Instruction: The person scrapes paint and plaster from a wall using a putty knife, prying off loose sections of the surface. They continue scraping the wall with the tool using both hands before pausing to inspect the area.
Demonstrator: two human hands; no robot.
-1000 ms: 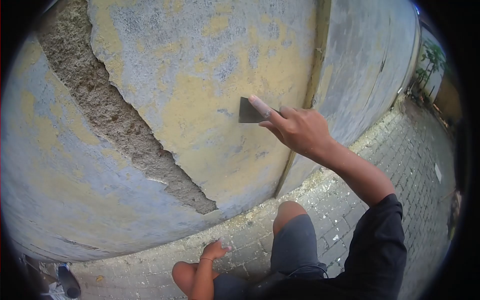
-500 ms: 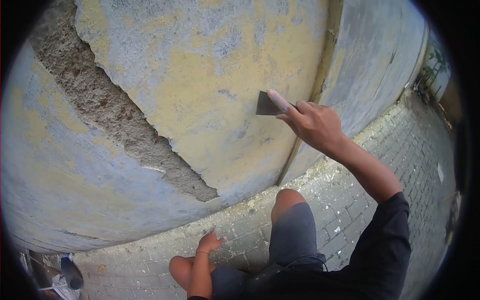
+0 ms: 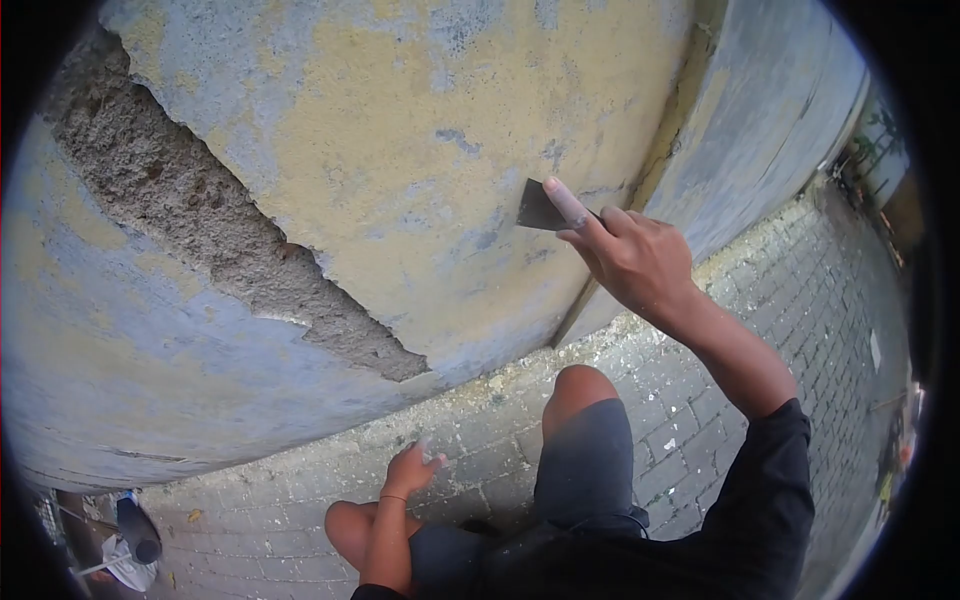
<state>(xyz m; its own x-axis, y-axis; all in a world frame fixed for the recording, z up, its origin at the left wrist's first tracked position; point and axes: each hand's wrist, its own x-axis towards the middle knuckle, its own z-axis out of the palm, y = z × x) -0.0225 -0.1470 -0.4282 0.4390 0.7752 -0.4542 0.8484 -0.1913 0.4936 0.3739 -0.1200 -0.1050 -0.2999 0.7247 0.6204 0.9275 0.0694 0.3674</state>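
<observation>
My right hand [image 3: 645, 258] is closed round a scraper [image 3: 541, 207], its index finger stretched along the dark flat blade. The blade lies against or very close to the wall [image 3: 400, 170], on a patch of worn yellow and bluish-grey paint; its handle is mostly hidden in my fist. Low in the view, my left hand [image 3: 408, 470] hangs above the paving by my left knee, holding nothing, with thumb and fingers apart.
A broad strip of bare rough plaster [image 3: 220, 210] slants across the wall at left. A vertical ridge [image 3: 675, 110] stands right of the scraper. Paint flakes litter the brick paving [image 3: 690, 430]. A dark object [image 3: 138, 530] and a white bag [image 3: 128, 568] sit at lower left.
The scraper has tilted slightly and shifted a little along the wall with my right hand. My left hand has moved slightly up and left, and the whole view has shifted.
</observation>
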